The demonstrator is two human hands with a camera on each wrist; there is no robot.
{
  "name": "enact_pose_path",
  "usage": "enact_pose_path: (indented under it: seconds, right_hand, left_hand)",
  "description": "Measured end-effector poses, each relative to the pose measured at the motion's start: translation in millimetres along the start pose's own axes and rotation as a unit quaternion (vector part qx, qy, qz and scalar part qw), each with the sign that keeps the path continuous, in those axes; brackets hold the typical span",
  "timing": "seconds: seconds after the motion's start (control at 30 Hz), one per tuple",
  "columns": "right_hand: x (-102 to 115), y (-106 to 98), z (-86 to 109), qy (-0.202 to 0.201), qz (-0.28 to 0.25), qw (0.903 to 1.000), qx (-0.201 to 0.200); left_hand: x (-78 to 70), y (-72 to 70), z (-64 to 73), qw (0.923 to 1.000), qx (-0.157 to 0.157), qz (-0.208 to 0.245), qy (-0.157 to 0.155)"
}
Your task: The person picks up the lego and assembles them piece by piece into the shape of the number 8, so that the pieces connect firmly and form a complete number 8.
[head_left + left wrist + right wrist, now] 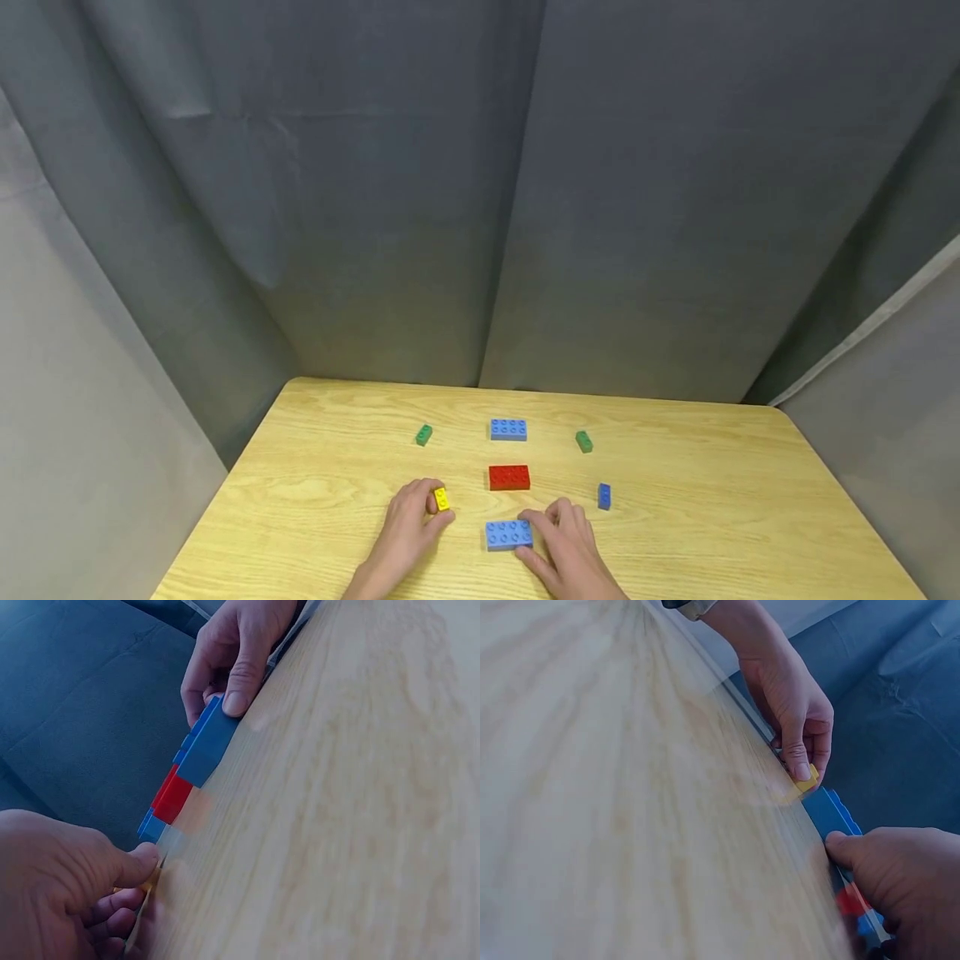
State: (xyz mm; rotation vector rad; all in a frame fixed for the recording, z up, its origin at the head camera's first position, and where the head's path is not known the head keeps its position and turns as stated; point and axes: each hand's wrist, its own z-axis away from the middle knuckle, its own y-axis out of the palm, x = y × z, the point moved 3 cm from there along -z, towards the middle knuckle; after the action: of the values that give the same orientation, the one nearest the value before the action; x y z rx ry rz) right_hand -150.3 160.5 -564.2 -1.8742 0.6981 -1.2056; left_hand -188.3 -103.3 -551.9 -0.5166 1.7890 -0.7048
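Observation:
My left hand (408, 518) pinches a small yellow toy brick (442, 499) between thumb and fingers, low at the table. In the right wrist view that yellow brick (808, 780) shows under the thumb tip. To its right, a long light-blue brick (508, 536) lies studs up near the front. My right hand (566, 546) grips its right end, thumb on the near side and a finger on the far side. Behind it lies a red brick (509, 477) of similar length, apart from both hands. The left wrist view shows the gripped blue brick (210, 746) from its side.
Another light-blue brick (508, 430) sits farther back, in line with the red one. Small green bricks lie at back left (423, 435) and back right (584, 442). A small dark-blue brick (604, 497) is beyond my right hand. Grey curtains (495, 208) surround the wooden table (712, 500).

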Motion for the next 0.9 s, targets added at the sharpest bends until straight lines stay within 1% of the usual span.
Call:
enact_pose_path:
  seconds: [0.1, 0.17, 0.27, 0.4, 0.57, 0.7, 0.9]
  right_hand:
    - [-1, 0, -4.0, 0.016, 0.001, 0.9998, 0.015]
    - [-1, 0, -6.3, 0.029, 0.004, 0.9992, 0.027]
    - [-1, 0, -8.6, 0.041, 0.004, 0.9984, 0.038]
    - [-1, 2, -9.1, 0.045, 0.003, 0.9981, 0.041]
    - [0, 5, -9.3, 0.051, 0.000, 0.9977, 0.045]
    - [3, 5, -9.2, 0.047, -0.009, 0.9980, 0.042]
    - [4, 3, -8.8, 0.030, -0.007, 0.9992, 0.026]
  left_hand:
    - [-1.4, 0.9, -1.3, 1.0000, -0.001, 0.000, -0.003]
    - [-3.3, 1.4, -2.1, 0.9999, -0.003, -0.012, -0.002]
    - [-7.6, 3.1, -3.3, 0.9993, 0.001, -0.036, 0.009]
    - [-13.4, 6.6, -3.1, 0.9980, 0.017, -0.054, 0.028]
    - [-16.9, 10.8, 0.0, 0.9965, 0.036, -0.065, 0.038]
    - [-21.7, 11.4, 1.1, 0.9967, 0.040, -0.058, 0.040]
    - [-33.2, 14.2, -0.3, 0.9962, 0.064, -0.029, 0.051]
